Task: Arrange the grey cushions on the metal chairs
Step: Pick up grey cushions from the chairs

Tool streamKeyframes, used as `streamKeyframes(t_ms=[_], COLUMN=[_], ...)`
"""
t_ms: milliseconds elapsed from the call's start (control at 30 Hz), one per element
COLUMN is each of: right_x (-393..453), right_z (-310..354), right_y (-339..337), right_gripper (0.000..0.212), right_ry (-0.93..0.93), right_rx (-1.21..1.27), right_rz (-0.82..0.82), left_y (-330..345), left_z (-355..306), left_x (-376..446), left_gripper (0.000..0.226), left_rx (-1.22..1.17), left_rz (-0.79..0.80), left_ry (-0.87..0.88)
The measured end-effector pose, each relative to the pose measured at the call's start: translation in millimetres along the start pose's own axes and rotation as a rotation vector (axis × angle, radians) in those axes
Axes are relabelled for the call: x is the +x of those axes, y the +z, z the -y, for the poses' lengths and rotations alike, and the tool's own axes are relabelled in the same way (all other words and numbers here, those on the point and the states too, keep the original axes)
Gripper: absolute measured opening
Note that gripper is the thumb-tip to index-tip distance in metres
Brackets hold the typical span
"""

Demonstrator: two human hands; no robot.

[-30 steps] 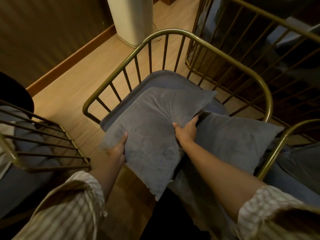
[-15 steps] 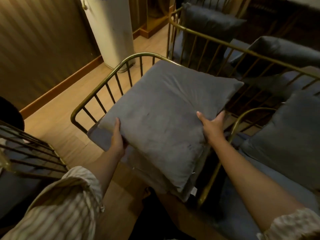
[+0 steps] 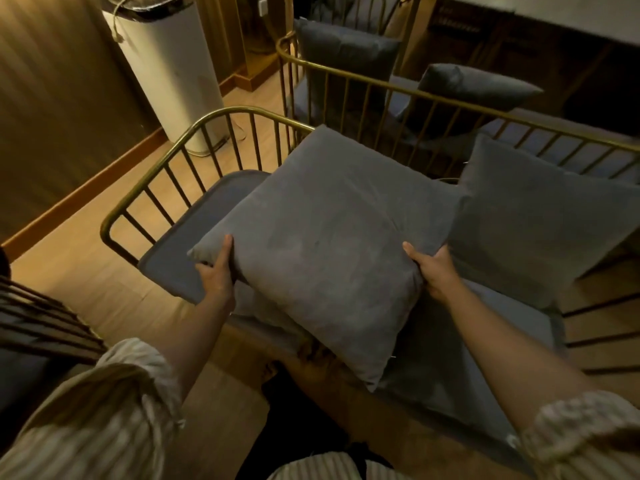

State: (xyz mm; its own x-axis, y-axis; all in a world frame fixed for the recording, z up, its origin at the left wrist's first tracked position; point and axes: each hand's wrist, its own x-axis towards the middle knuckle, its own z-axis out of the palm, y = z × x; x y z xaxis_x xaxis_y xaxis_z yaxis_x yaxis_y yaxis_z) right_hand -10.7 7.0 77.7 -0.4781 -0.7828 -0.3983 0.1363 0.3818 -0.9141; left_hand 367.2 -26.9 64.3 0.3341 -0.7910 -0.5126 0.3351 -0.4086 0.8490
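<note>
I hold a square grey cushion (image 3: 329, 244) over a gold metal chair (image 3: 214, 117) with a grey seat pad (image 3: 197, 223). My left hand (image 3: 216, 271) grips the cushion's left corner. My right hand (image 3: 434, 268) grips its right edge. The cushion tilts, its far corner up against the chair's back rail. A second grey cushion (image 3: 533, 216) leans on the neighbouring chair to the right, touching the one I hold.
A white tall cylinder bin (image 3: 169, 74) stands by the wooden wall at the back left. More metal chairs (image 3: 381, 88) with dark cushions (image 3: 474, 86) stand behind. Another chair's rails (image 3: 38, 320) are at the near left. A dark table (image 3: 554, 19) is at the far right.
I lifted the cushion off the seat and turned it flat-side up, then carried it back toward the chair's rail. The view rose and showed the chairs behind.
</note>
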Motion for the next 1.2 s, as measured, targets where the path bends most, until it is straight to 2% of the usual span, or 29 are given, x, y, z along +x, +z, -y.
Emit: streamKeyframes(t_ms=[133,233,300,367,433,500,567,600,667,800,900,1033,1200], right_x=[2.9,-1.4,-5.5,-9.3,-14.2,-19.6,-24.0,-24.4,-22.5,-23.1,-32.5,-50.6,-67.0], right_z=[-4.3,-5.9,-11.5,-17.5,-23.5,-28.2,-30.0,-28.4,-22.4,-11.4,-5.9,0.9,4.3], right_y=[-4.3,-10.8,-10.1,-3.8,5.0,13.1,17.6,18.0,13.6,-2.4,-24.3,-83.2,-191.8], right_gripper=[0.093,0.098,0.09,0.083,0.085,0.106,0.135,0.145,0.148,0.116,0.105,0.115,0.132], right_ry=[0.027,0.044,0.044,0.049,0.119,0.26,0.337,0.357,0.392,0.368,0.326,0.232,0.143], right_rx=[-0.038,-0.097,-0.099,-0.045,0.046,0.125,0.18,0.2,0.233,0.314,0.325,0.343,0.146], right_rz=[0.013,0.034,0.033,-0.016,-0.08,-0.135,-0.149,-0.145,-0.132,-0.06,-0.045,-0.078,-0.238], left_y=[-2.3,11.2,28.1,48.6,74.8,105.7,133.2,143.1,156.8,167.0,175.2,192.2,218.6], left_z=[-42.9,-81.1,-102.6,-117.6,-126.9,-131.7,-133.9,-134.1,-133.3,-132.0,-127.3,-96.5,-18.2], left_x=[15.8,42.6,58.9,69.9,73.3,71.0,66.3,63.4,58.4,46.8,28.8,-10.2,-80.3], left_gripper=[0.109,0.114,0.122,0.133,0.137,0.131,0.121,0.117,0.114,0.115,0.114,0.121,0.121], left_rx=[0.348,0.792,0.965,1.026,1.072,1.144,1.211,1.219,1.211,1.136,1.11,1.048,0.949], left_rz=[-0.082,-0.093,0.026,0.21,0.339,0.434,0.51,0.538,0.564,0.497,0.491,0.572,0.639], left_ry=[0.244,0.372,0.334,0.242,0.199,0.195,0.19,0.161,0.093,0.115,0.14,0.15,0.085])
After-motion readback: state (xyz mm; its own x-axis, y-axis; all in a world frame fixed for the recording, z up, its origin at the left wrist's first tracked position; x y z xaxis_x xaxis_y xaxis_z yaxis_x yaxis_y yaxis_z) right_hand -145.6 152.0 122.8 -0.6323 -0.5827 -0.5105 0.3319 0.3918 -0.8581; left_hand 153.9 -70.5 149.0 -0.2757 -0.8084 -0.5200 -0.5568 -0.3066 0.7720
